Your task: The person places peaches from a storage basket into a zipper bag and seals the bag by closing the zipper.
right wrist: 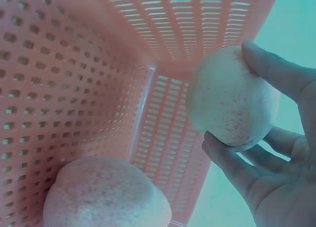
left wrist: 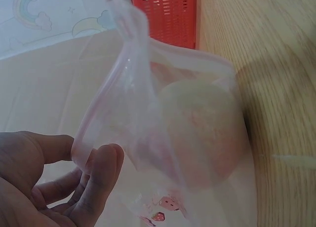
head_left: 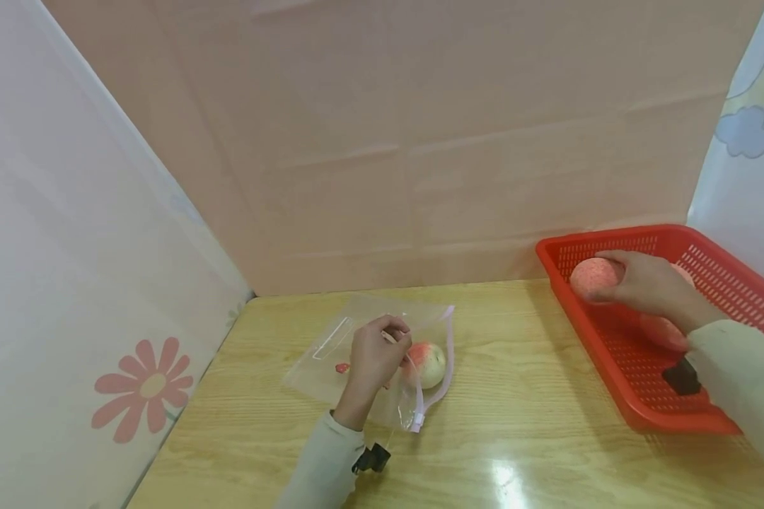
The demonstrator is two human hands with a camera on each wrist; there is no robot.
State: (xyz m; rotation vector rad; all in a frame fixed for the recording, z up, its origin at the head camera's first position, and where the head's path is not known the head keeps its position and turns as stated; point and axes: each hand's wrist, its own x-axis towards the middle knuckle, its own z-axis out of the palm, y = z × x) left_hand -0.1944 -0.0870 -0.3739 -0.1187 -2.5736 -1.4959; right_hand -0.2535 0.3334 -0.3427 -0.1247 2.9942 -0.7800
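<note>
A clear zip bag (head_left: 321,353) with a pink slider edge and small strawberry prints lies on the table. Inside it, near the mouth, is a red-and-cream peach (head_left: 428,365), seen hazily through the plastic in the left wrist view. My left hand (head_left: 375,353) pinches the bag's upper edge between thumb and fingers, lifting it so the mouth gapes. Over at the red basket (head_left: 601,346), my right hand (head_left: 652,286) grips another peach (right wrist: 232,98) by its sides, above the basket floor. More peaches (head_left: 665,332) sit in the basket, partly hidden by my right hand and forearm.
The basket's perforated walls (right wrist: 64,89) rise around the right hand. Bare wooden table (head_left: 509,353) lies between bag and basket. A plain cloth backdrop (head_left: 388,155) stands behind, with a flower-printed panel (head_left: 70,283) at the left.
</note>
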